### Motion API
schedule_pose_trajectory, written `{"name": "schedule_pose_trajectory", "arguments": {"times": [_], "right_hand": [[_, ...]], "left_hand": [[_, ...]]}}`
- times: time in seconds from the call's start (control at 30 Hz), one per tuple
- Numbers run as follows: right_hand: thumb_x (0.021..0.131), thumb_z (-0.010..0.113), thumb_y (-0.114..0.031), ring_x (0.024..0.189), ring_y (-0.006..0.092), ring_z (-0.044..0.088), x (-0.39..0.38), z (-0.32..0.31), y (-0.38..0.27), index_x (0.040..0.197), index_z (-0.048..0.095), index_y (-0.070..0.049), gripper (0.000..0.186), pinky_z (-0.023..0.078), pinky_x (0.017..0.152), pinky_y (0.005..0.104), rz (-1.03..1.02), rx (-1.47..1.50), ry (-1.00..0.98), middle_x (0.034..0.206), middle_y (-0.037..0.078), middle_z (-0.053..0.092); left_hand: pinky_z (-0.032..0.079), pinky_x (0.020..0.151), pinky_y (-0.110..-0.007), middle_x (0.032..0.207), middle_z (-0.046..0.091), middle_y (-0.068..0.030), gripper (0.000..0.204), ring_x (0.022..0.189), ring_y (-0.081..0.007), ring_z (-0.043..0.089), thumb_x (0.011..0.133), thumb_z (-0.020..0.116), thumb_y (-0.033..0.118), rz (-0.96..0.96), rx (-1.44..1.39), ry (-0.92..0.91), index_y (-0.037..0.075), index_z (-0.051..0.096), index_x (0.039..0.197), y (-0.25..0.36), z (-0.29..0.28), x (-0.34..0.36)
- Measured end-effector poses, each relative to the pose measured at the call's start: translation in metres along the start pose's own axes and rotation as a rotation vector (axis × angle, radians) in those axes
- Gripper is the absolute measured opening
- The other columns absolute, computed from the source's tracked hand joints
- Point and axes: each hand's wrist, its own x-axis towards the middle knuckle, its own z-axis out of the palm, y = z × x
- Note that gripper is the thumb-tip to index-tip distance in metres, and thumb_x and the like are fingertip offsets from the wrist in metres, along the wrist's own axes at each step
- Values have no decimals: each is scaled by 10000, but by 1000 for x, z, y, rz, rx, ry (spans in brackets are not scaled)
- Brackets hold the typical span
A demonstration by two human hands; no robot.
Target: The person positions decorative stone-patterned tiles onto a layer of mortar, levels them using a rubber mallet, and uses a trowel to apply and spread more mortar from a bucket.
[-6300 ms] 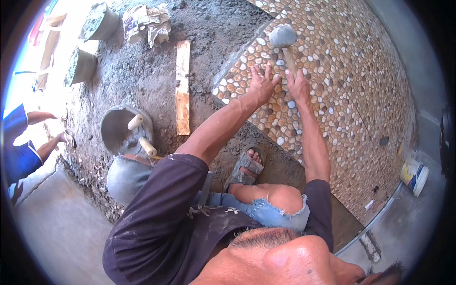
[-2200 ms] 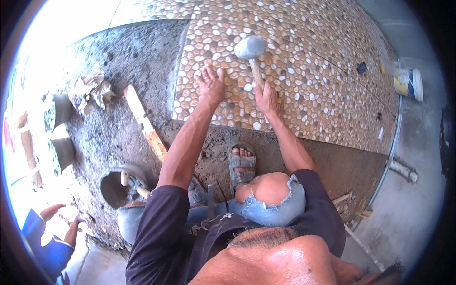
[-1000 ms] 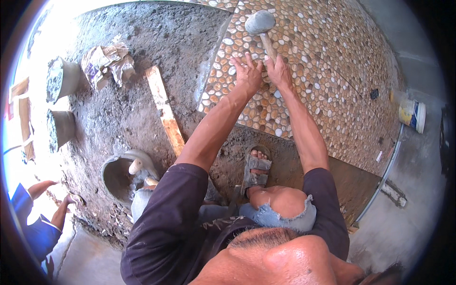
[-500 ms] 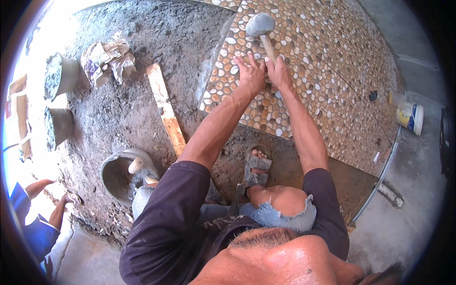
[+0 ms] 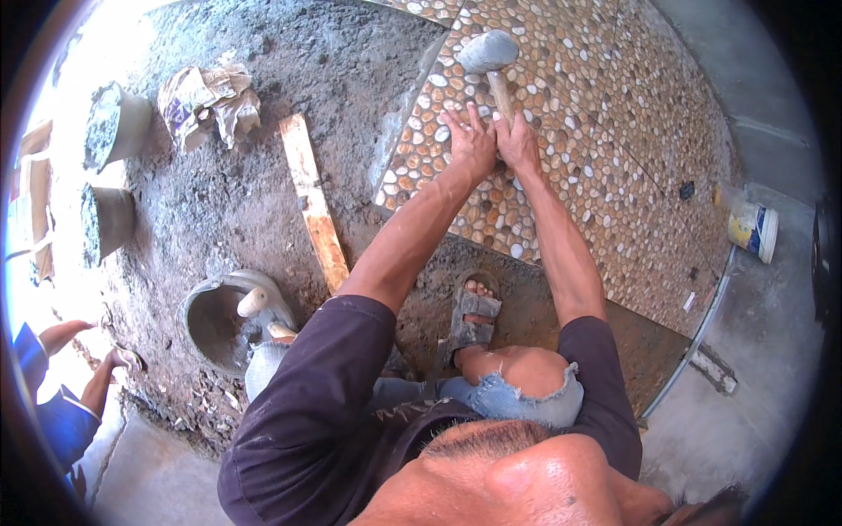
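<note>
My left hand (image 5: 472,145) lies on a pebble-patterned tile (image 5: 482,210) with its fingers spread, just beside my right hand. My right hand (image 5: 517,140) grips the wooden handle of a mallet (image 5: 487,53), whose rounded grey head is above and a little left of that hand, over the tile. The tile's left edge borders rough grey mortar (image 5: 351,105).
A wooden board (image 5: 312,202) and crumpled paper (image 5: 208,107) lie on the mortar. Left are two mortar-filled buckets (image 5: 114,123) (image 5: 107,223) and a tool-holding bucket (image 5: 210,324). Another person's blue-clad legs and hands (image 5: 57,416) are lower left. A plastic pail (image 5: 752,232) stands right.
The view has swung back and forth, shifting the floor in the picture. My left hand has drawn close to my right since the second frame; the mallet head sits slightly lower than half a second ago.
</note>
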Motion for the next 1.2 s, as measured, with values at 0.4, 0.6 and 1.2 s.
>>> {"name": "schedule_pose_trajectory", "arguments": {"times": [0.4,0.6,1.2], "right_hand": [[955,521,-468,775,369,660,-136,-64,7,1082,579,22,510,490,702,454,192,121,14,817,211,656],[962,539,-437,809,399,665,-232,-59,24,1130,562,11,479,506,730,479,161,98,-100,857,228,668],[949,538,-459,839,465,646,-258,-40,50,1084,490,19,500,500,730,524,170,-5,-303,845,289,645]], "left_hand": [[188,1043,-727,1506,346,-249,545,1316,-410,450,945,513,305,107,85,-8,174,413,1464,-21,-19,-1],[286,1036,-659,1331,578,-51,330,1194,-284,593,951,541,231,365,217,40,189,608,1271,-45,-17,31],[351,972,-680,1359,560,41,728,1194,-221,588,759,810,212,314,223,-52,307,483,1402,-42,-32,30]]}}
